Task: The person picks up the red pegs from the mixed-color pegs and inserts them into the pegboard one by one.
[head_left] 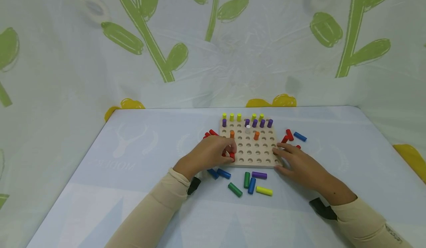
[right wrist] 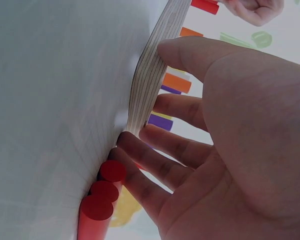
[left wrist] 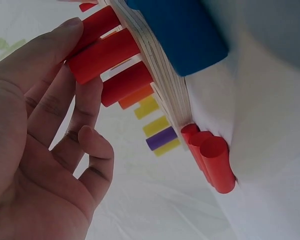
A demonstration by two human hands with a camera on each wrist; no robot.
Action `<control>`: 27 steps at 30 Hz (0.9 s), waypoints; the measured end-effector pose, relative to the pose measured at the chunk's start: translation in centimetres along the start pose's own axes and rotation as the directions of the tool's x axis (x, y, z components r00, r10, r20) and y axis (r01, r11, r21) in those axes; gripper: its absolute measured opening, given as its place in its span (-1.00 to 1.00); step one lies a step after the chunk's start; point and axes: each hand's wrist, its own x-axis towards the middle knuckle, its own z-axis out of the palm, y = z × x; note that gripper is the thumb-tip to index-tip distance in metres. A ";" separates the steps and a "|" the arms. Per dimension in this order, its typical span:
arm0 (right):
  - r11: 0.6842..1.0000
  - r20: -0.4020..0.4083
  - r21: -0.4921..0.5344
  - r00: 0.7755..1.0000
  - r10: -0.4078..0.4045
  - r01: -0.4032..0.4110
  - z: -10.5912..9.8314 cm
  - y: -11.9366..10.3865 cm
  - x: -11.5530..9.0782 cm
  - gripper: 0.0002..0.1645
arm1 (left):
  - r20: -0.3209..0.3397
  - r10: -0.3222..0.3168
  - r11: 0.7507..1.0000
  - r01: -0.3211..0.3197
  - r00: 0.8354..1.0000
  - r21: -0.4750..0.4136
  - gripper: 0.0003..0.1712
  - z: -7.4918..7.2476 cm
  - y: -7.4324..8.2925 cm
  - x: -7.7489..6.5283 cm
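A square wooden pegboard (head_left: 247, 145) with rows of round holes lies on the table. At its left front corner my left hand (head_left: 213, 152) pinches a red peg (left wrist: 104, 56) between thumb and fingers, its end against the board. Another standing red peg (left wrist: 127, 82) is beside it. My right hand (head_left: 299, 165) steadies the board's right edge, with thumb and fingertips touching it and fingers spread loosely. Yellow and purple pegs (head_left: 254, 123) stand in the far rows. Two orange pegs (head_left: 256, 135) and a white peg (head_left: 247, 129) stand nearer the middle.
In front of the board lie loose green (head_left: 235, 189), blue (head_left: 252, 185), purple (head_left: 259, 175) and yellow pegs (head_left: 264, 191). More red pegs lie left of it, and red and blue pegs (head_left: 300, 136) to its right. A leaf-patterned curtain (head_left: 259, 55) hangs behind the table.
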 end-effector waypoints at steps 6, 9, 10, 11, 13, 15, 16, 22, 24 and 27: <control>1.000 0.002 0.002 1.000 -0.001 0.001 0.0 0.0 0.0 -0.25 | 0.005 -0.022 1.000 0.022 1.000 0.019 -0.76 0.0 0.1 0.0; 1.000 -0.004 0.002 1.000 -0.004 0.004 0.0 0.0 0.0 -0.25 | 0.006 -0.029 0.999 0.028 1.000 0.032 -0.75 0.0 0.2 0.0; 1.000 -0.007 0.001 1.000 -0.006 0.006 0.0 0.0 0.0 -0.25 | 0.006 -0.027 0.999 0.027 1.000 0.035 -0.75 0.0 0.2 0.0; 1.000 -0.009 0.001 1.000 -0.006 0.006 0.1 0.1 0.0 -0.25 | 0.005 -0.025 0.999 0.025 1.000 0.037 -0.75 0.0 0.2 0.1; 1.000 -0.008 0.003 1.000 -0.006 0.006 0.1 0.1 0.0 -0.25 | 0.007 -0.023 0.999 0.023 1.000 0.041 -0.75 0.0 0.2 0.1; 1.000 -0.005 0.004 1.000 -0.004 0.004 0.0 0.1 0.0 -0.25 | 0.009 -0.020 0.999 0.020 1.000 0.040 -0.75 0.0 0.2 0.0; 1.000 -0.003 0.003 1.000 -0.002 0.002 0.0 0.1 0.0 -0.25 | 0.010 -0.019 0.999 0.018 1.000 0.039 -0.75 0.0 0.2 0.0; 1.000 -0.003 0.004 1.000 0.002 -0.002 0.0 0.0 0.0 -0.26 | 0.007 -0.017 0.999 0.016 1.000 0.046 -0.74 0.2 0.2 0.0; 1.000 -0.001 0.006 1.000 0.002 -0.002 0.0 0.0 0.1 -0.27 | 0.006 -0.016 0.999 0.016 1.000 0.052 -0.73 0.2 0.2 -0.1; 1.000 0.003 0.010 1.000 0.004 -0.004 -0.1 -0.1 0.0 -0.27 | 0.005 -0.011 0.998 0.010 1.000 0.061 -0.73 0.3 0.3 -0.1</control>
